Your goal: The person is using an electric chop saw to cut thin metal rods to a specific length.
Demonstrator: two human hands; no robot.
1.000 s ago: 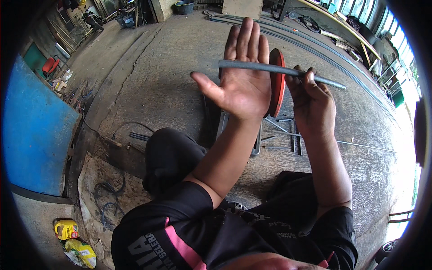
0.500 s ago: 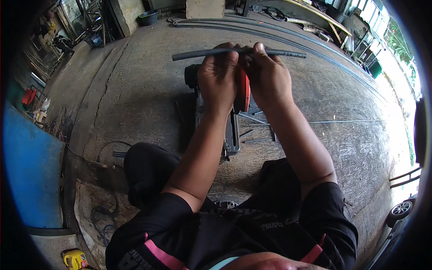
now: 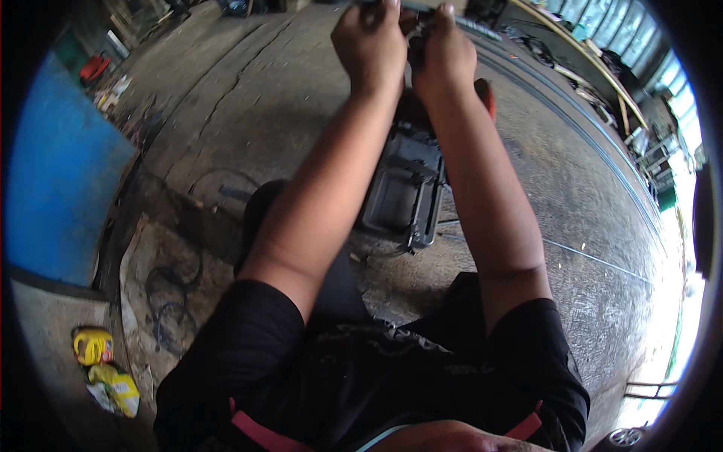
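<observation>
At the top edge of the view my left hand (image 3: pixel 373 49) and my right hand (image 3: pixel 446 60) are closed close together on a short dark metal bar (image 3: pixel 482 29), thumbs on top. Most of the bar is hidden by my fingers or cut off; a piece of its right end shows past my right hand. Beneath my forearms a cut-off saw stands on the floor, with a black tray-like base (image 3: pixel 395 200). Its orange-red guard (image 3: pixel 486 99) shows partly beside my right wrist.
Long thin metal rods (image 3: pixel 576 113) curve across the floor at right. A blue panel (image 3: pixel 64 177) stands at left. Below it are a yellow jug (image 3: pixel 93 346) and a yellow-and-white packet (image 3: pixel 117 388). A dark cable (image 3: pixel 177 279) lies coiled on a brown sheet.
Both hands, still gripping the bar, now appear higher, at the top edge. The whole view has shifted and tilted, so the saw's base shows more fully between my arms.
</observation>
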